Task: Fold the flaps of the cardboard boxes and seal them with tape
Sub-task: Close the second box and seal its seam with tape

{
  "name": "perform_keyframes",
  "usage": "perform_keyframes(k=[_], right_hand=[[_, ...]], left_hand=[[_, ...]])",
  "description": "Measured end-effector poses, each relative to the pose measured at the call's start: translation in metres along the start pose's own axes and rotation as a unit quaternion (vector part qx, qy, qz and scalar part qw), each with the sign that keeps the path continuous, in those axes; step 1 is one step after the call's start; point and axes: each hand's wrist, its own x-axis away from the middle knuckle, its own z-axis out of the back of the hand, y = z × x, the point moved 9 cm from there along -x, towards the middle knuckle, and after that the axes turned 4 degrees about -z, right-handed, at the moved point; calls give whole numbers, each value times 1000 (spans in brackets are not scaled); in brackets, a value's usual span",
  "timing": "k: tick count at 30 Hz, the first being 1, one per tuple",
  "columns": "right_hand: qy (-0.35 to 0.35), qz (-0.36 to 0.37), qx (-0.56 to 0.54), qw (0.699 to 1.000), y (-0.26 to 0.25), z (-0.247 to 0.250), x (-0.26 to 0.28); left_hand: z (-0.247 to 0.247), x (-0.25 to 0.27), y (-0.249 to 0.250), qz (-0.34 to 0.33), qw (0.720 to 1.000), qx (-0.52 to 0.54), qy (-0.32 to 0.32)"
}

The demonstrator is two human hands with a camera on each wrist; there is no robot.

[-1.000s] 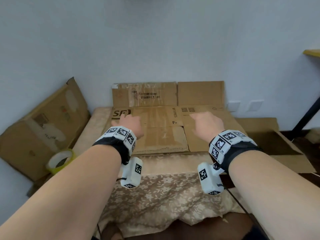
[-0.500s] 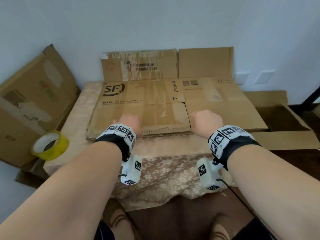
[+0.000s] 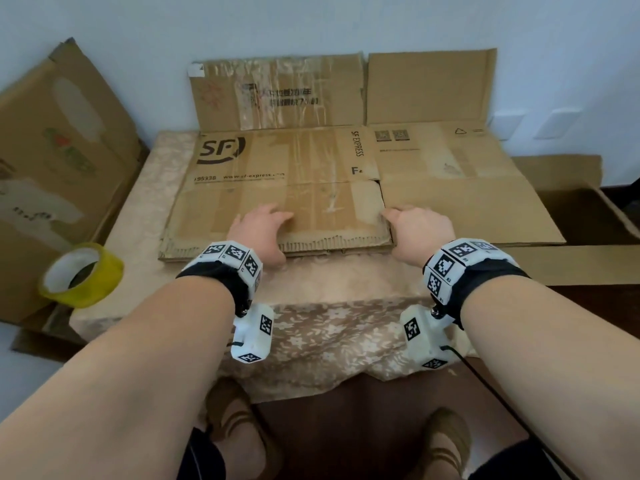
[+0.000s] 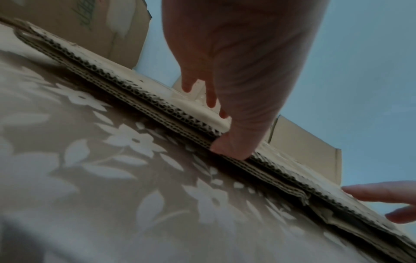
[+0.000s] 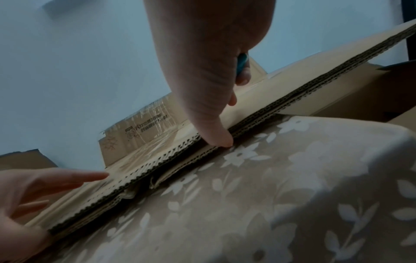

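Observation:
A flattened SF cardboard box (image 3: 311, 188) lies on the cloth-covered table (image 3: 329, 282), its far flaps leaning on the wall. My left hand (image 3: 259, 226) is at the near edge of the near-left flap (image 4: 157, 99). Its fingers lie on top and its thumb digs in between the corrugated layers. My right hand (image 3: 415, 226) is at the slit between the two near flaps, fingers on top, thumb (image 5: 221, 142) tucked under the edge. Something small and blue (image 5: 242, 62) shows between the right fingers; what it is I cannot tell. A yellow tape roll (image 3: 81, 275) sits at the table's left edge.
A large closed cardboard box (image 3: 52, 150) leans at the left of the table. An open cardboard box (image 3: 571, 216) stands on the floor to the right. The floral cloth hangs over the near table edge, and my feet are below it.
Both hands have slid back from the middle of the cardboard to its near edge, and their thumbs now hook at that edge. The head view has tilted down.

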Motion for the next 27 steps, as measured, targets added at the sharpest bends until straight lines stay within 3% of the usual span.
perform_keyframes(k=[4,12,15,20,27], right_hand=[[-10,0,-5,1000,-1,7,1],[40,-35,-9,999,18,44,6],[19,-45,-9,999,18,40,10],[3,-73,30,997,21,31,10],[11,-74,49,996,27,41,12]], left_hand=[[12,4,-3,-20,1000,13,17],[36,21,-4,-24,998,-16,57],[54,26,-5,-8,992,3,122],[65,20,-10,37,994,-16,98],[88,32,-15,72,987,6,147]])
